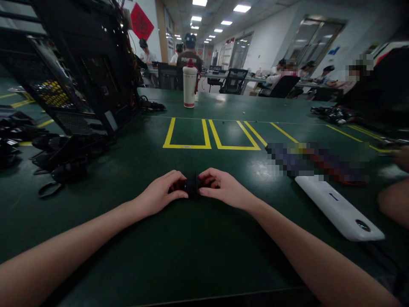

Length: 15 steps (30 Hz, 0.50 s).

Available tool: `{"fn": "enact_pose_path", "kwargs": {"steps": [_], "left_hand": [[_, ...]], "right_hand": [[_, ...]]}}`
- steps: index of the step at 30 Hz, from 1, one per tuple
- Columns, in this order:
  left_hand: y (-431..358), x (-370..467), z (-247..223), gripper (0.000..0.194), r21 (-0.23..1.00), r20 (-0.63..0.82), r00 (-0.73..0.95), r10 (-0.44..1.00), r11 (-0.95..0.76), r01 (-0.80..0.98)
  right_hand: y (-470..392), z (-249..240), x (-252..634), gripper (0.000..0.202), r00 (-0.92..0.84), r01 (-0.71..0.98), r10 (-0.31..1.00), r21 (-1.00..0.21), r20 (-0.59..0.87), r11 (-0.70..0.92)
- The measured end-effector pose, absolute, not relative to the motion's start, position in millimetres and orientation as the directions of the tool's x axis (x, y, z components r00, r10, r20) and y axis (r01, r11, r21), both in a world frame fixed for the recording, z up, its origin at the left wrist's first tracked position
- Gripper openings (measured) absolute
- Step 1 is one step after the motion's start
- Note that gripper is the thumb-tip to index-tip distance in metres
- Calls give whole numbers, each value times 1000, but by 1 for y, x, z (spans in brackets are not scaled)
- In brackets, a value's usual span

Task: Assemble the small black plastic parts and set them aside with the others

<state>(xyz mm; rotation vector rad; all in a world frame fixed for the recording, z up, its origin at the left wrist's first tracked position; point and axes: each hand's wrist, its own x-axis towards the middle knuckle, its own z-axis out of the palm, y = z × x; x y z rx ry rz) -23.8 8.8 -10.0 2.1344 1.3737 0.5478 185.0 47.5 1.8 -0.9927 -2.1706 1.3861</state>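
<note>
A small black object (192, 186) is held between my two hands, just above or on the dark green tabletop (198, 251). My left hand (166, 190) grips its left side, fingers curled behind and thumb in front. From the right, my right hand (220, 187) pinches the same object in the same way. The object has a flat upright part near its middle; its finer details are too dark to make out.
A black computer case (83, 64) and tangled black parts (68, 160) lie left. Yellow tape outlines (187, 146) and a white cup (189, 87) are ahead. A white device (335, 207) lies right, near another person's arm (396, 200). People sit in the background.
</note>
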Motion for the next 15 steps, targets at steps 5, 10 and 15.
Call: {"fn": "enact_pose_path", "kwargs": {"steps": [5, 10, 15], "left_hand": [[9, -22, -7, 22, 635, 38, 405, 913, -335, 696], [10, -24, -10, 23, 641, 46, 406, 913, -339, 688], [10, -24, -11, 24, 638, 47, 410, 911, -343, 689]], "right_hand": [[47, 2, 185, 32, -700, 286, 714, -919, -7, 272], [50, -1, 185, 35, -676, 304, 731, -938, -88, 169], [47, 2, 185, 32, -684, 319, 725, -927, -79, 199]]}}
